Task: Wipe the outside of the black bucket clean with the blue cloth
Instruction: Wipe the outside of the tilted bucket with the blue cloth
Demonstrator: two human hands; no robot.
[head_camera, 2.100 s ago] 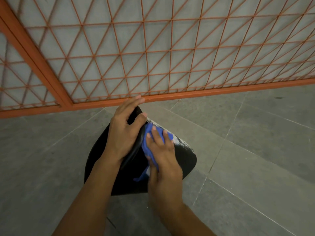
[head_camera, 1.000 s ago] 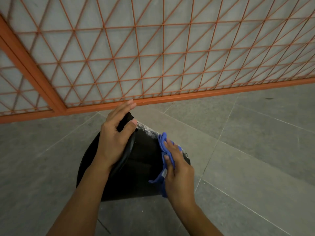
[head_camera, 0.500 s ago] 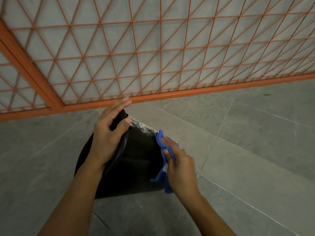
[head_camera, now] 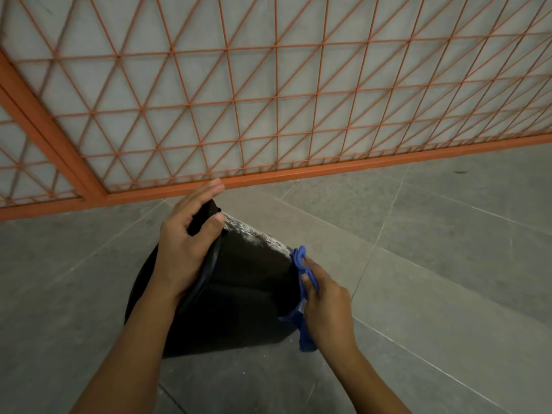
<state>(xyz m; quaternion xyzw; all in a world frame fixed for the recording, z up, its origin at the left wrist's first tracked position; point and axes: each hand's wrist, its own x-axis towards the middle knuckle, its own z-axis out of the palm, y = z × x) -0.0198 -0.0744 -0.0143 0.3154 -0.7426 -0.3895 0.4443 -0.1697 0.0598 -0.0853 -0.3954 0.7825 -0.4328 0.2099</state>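
1. Head view: the black bucket (head_camera: 239, 294) lies tipped on the grey tiled floor (head_camera: 448, 264), near the orange mesh fence (head_camera: 268, 115).
2. My left hand (head_camera: 185, 249) grips the bucket at its upper edge, thumb on the near side and fingers curled over the far side, with the black handle running under my palm.
3. My right hand (head_camera: 325, 306) holds the blue cloth (head_camera: 300, 258) bunched in curled fingers, pressed against the bucket's right side.
4. A tail of cloth hangs below my right hand.
5. White residue (head_camera: 254, 234) shows along the bucket's upper right edge, just above the cloth.
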